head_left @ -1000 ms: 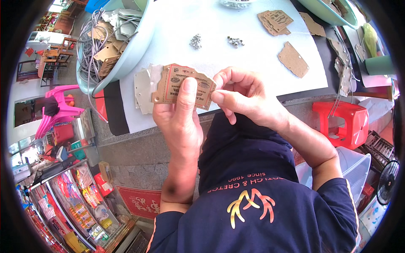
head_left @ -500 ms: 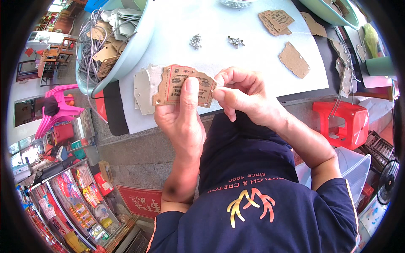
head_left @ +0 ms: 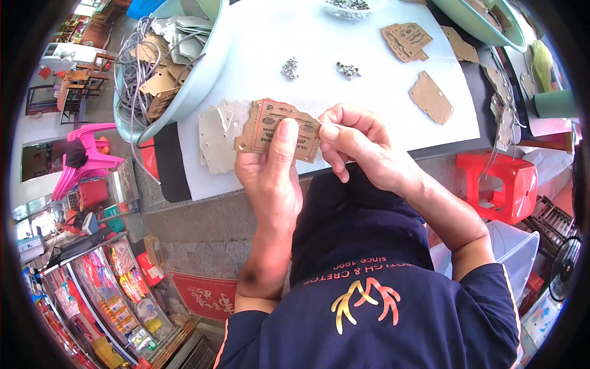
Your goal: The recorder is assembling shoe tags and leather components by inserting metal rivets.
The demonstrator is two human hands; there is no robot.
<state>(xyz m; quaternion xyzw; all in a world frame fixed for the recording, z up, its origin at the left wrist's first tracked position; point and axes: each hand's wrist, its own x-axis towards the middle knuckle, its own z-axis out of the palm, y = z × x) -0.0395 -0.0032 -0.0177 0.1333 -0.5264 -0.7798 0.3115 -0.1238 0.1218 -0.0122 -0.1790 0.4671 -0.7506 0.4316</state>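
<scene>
My left hand (head_left: 273,175) grips a brown printed card (head_left: 261,132) with wavy cut edges and small corner holes, its thumb lying across the printed face. At the card's right edge, the thumb and index finger of my right hand (head_left: 362,138) are pinched together; whatever is between them is too small to make out. Just left of the card, grey-white cut pieces (head_left: 215,138) of similar shape lie on the white sheet (head_left: 319,67). Two small heaps of shiny metal bits, a left heap (head_left: 290,69) and a right heap (head_left: 348,71), sit beyond my hands.
A pale blue basin (head_left: 206,77) at left holds cards and grey cords. Brown cards (head_left: 407,41) and a single plain card (head_left: 431,98) lie at right. A clear bowl (head_left: 349,8) of metal bits stands at the far edge. A red stool (head_left: 498,184) stands right of the table.
The view has shifted slightly, showing more of the clear bowl. My left hand still holds the card, and my right fingers stay pinched at its right edge.
</scene>
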